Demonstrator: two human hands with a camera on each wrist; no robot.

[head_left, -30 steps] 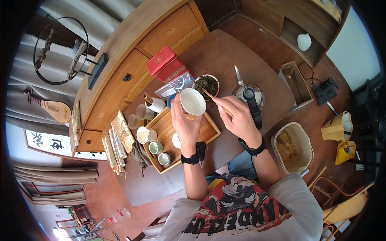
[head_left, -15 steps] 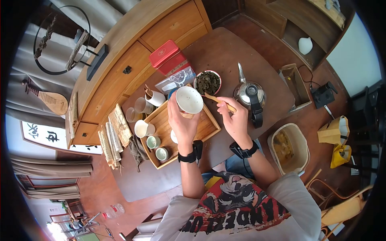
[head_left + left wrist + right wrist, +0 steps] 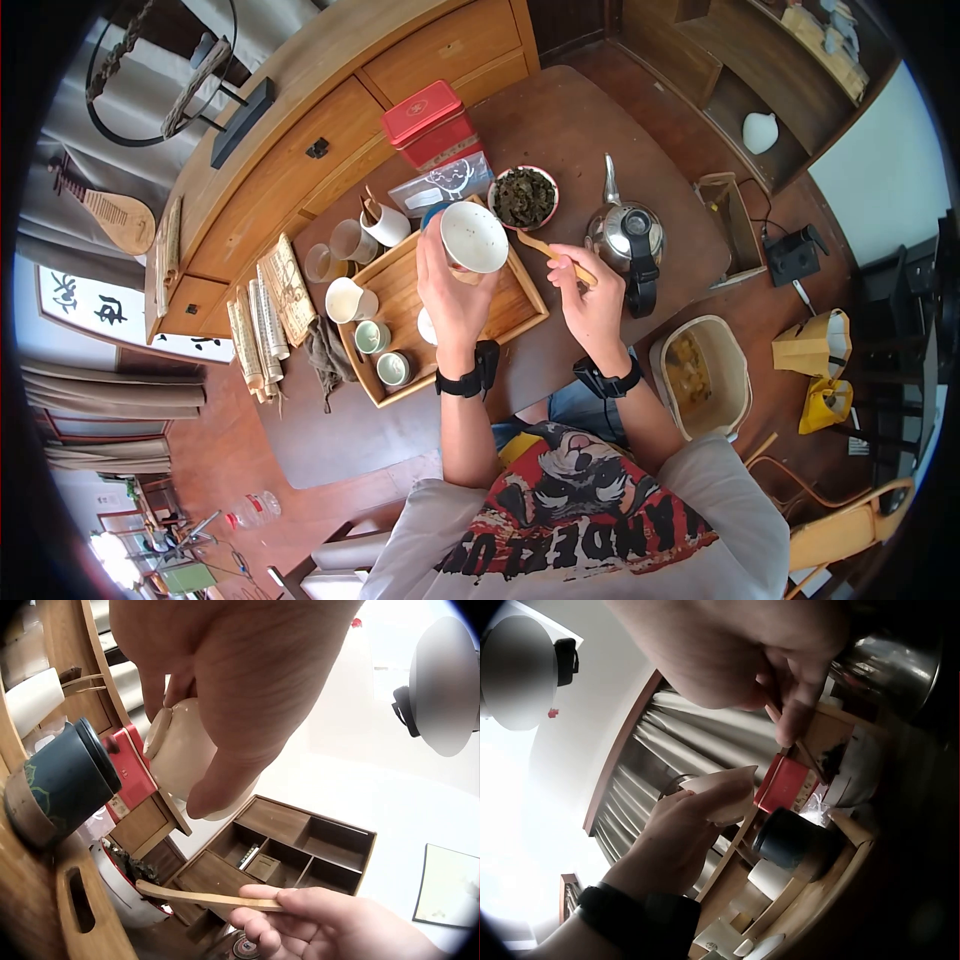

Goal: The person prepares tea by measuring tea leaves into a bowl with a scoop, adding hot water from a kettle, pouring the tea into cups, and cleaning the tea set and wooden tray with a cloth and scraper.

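My left hand (image 3: pixel 457 305) grips a white tea bowl (image 3: pixel 474 238) by its side, raised above the wooden tray and tilted so its inside faces my head. A few dark specks show on its inner wall. Between the thumb and fingers of my right hand (image 3: pixel 592 310) is a slim wooden stick (image 3: pixel 560 255) with a bent tip, held to the right of the bowl. Dark tea leaves (image 3: pixel 524 197) fill a white dish (image 3: pixel 124 892) just beyond the stick's tip. A dark blue canister (image 3: pixel 64 784) stands below my left hand, mostly hidden in the head view.
The wooden tray (image 3: pixel 522 318) carries a pitcher (image 3: pixel 350 300) and two small cups. Behind are a red tin (image 3: pixel 430 125), a clear packet (image 3: pixel 440 183) and a white holder (image 3: pixel 388 226). A metal kettle (image 3: pixel 626 235) stands right; a waste bin (image 3: pixel 705 375) is on the floor.
My right hand has turned more palm-up and drawn slightly away from the bowl, with the stick's tip leaving the bowl's rim. My left hand still holds the bowl at about the same height.
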